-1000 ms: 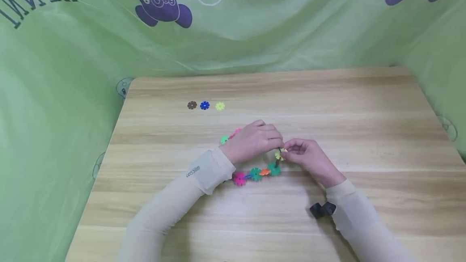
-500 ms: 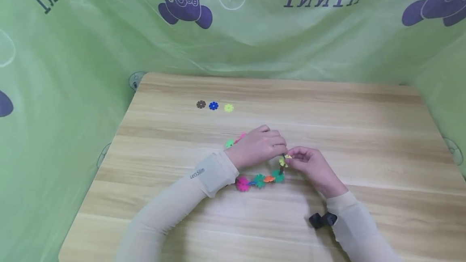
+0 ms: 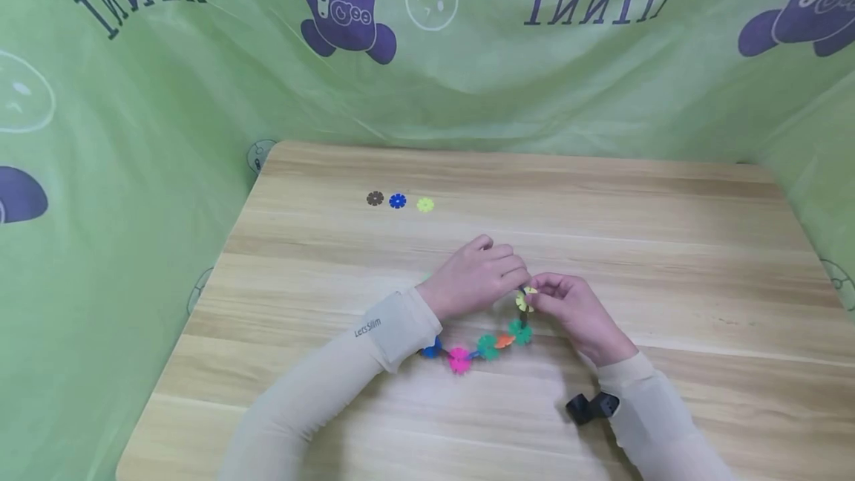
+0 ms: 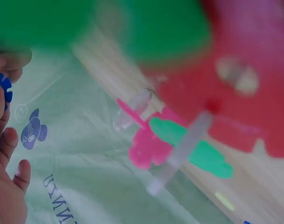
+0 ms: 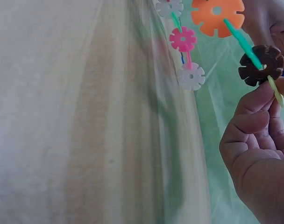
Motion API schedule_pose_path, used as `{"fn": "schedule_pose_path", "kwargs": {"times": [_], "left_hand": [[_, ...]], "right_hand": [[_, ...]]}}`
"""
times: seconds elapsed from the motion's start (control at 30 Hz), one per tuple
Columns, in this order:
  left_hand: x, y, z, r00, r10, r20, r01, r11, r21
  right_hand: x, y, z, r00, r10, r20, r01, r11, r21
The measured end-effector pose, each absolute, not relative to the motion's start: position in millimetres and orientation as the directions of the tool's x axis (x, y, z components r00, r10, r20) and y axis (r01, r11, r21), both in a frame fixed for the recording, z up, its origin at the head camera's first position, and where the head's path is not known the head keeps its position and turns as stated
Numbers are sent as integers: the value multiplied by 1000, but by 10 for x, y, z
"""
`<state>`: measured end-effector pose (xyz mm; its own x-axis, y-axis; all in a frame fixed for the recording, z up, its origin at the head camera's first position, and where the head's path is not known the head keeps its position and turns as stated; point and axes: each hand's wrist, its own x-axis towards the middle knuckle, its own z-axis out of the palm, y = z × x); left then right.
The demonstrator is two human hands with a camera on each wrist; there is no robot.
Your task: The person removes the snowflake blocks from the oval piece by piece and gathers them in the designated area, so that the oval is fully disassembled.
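A chain of notched plastic snowflake discs hangs and curves between my hands; pink, teal and orange discs show along its near side. My right hand pinches a yellow snowflake disc between thumb and forefinger. It slots into a brown disc. My left hand, back upward, meets the right fingertips and pinches a blue snowflake disc beside the yellow one. Part of the chain is hidden under the left hand. Blurred red and green discs fill the near left wrist view.
Three loose discs lie in a row on the wooden table towards the back: brown, blue and yellow. A green printed cloth surrounds the table. A black device sits at the right wrist.
The head view has shifted. The near side of the chain has swung towards me, and a blue disc now shows by the left cuff. Both hands keep their fingertips together at the yellow disc.
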<state>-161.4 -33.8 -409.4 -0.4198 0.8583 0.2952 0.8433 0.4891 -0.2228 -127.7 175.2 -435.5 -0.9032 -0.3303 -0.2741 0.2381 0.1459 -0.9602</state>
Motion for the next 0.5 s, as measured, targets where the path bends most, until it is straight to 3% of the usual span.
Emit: {"fn": "schedule_pose_path", "kwargs": {"times": [0.5], "left_hand": [[-1608, -318, -4122, -451, 796, 405, 793, 565, -227]], "right_hand": [[-1332, 1660, -4314, -932, -288, -221, 210, 69, -975]]}}
